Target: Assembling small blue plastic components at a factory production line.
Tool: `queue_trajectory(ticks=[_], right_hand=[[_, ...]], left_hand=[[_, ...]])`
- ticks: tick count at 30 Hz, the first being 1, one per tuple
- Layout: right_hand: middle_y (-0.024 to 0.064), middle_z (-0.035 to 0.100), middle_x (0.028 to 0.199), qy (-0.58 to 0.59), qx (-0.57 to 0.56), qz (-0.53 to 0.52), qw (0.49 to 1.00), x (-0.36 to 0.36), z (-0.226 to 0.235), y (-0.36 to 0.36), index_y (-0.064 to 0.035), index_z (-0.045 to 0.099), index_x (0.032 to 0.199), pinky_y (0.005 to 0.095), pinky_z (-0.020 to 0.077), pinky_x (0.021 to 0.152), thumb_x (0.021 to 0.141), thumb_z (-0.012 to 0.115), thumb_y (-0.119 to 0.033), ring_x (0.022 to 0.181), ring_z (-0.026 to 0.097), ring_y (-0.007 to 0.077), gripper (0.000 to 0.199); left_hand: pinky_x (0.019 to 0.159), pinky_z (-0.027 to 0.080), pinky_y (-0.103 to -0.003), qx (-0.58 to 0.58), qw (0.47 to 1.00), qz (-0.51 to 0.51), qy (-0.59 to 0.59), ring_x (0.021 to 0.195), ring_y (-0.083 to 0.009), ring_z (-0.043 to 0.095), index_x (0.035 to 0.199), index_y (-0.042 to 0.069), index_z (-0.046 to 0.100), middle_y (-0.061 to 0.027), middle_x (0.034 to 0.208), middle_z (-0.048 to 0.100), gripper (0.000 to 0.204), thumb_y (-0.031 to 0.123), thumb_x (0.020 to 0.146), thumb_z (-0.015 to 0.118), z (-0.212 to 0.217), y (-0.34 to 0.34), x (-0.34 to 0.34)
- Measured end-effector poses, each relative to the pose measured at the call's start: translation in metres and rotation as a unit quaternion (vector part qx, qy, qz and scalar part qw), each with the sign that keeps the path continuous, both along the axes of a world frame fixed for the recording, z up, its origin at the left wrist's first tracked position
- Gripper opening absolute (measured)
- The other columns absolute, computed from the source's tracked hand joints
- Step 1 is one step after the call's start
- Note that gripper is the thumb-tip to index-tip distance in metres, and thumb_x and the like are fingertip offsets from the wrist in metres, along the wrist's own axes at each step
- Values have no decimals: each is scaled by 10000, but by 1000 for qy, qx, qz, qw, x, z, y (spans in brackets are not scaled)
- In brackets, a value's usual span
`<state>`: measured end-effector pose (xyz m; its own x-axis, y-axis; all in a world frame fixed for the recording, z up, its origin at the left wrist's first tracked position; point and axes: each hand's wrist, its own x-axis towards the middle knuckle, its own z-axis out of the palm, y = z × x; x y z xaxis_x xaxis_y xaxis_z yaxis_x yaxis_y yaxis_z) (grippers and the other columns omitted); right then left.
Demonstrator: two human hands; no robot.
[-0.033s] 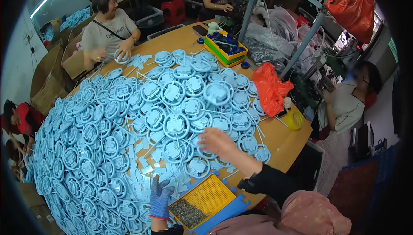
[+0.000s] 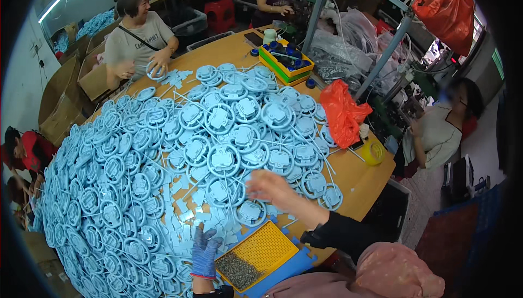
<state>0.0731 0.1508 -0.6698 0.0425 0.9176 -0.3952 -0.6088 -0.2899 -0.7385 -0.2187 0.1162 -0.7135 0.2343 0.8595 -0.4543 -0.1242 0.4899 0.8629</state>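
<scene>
My left hand (image 2: 205, 251), in a blue knitted glove, is beside the near left edge of a yellow perforated tray (image 2: 272, 246). Its fingers are apart, and nothing shows in them. Small metal pieces (image 2: 238, 272) fill the near end of that tray. My bare right hand (image 2: 267, 188), a little blurred, hovers over the near right of a large heap of light-blue plastic rings (image 2: 222, 158) with flat centres. Its fingers stretch leftward and hold nothing visible. Loose flat light-blue plates (image 2: 215, 221) are scattered between my hands.
Past the heap, a co-worker (image 2: 143, 36) handles a ring. A red plastic bag (image 2: 343, 112), a roll of yellow tape (image 2: 372, 152) and a yellow-green bin (image 2: 286, 63) lie along the right side. A metal post (image 2: 316, 14) rises beyond. Another person (image 2: 441, 129) sits at right.
My right hand has shifted slightly left and down. A ring at the upper right of the heap, blurred before, now lies still on the others. My left hand has barely moved.
</scene>
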Motion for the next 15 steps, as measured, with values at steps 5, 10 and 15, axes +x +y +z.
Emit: queue_trajectory(ticks=[5, 10, 15], right_hand=[[104, 632, 1013, -56, 108, 79, 989, -23, -12, 1, -50, 518, 1208, 369, 520, 819, 916, 613, -285, 944, 626, 224, 386], [110, 589, 673, 319, 166, -214, 908, 36, 61, 94, -69, 607, 752, 418, 441, 720, 831, 318, -789, 663, 533, 275, 780], [29, 482, 677, 60, 244, -178, 952, 76, 87, 174, -75, 554, 768, 365, 455, 728, 892, 573, -536, 640, 485, 167, 478]], left_hand=[[790, 517, -292, -36, 999, -28, 17, 914, -201, 627, 1426, 2, 316, -133, 1098, 582, 748, 207, 825, 710, -3, -6, 18], [837, 505, -277, -40, 998, 26, 35, 956, -171, 603, 1381, -17, 389, -110, 1070, 612, 644, 89, 831, 706, -11, -8, -13], [835, 498, -285, -17, 998, -16, 66, 952, -167, 590, 1370, -1, 426, -101, 1065, 618, 601, 136, 850, 696, -20, -6, -8]])
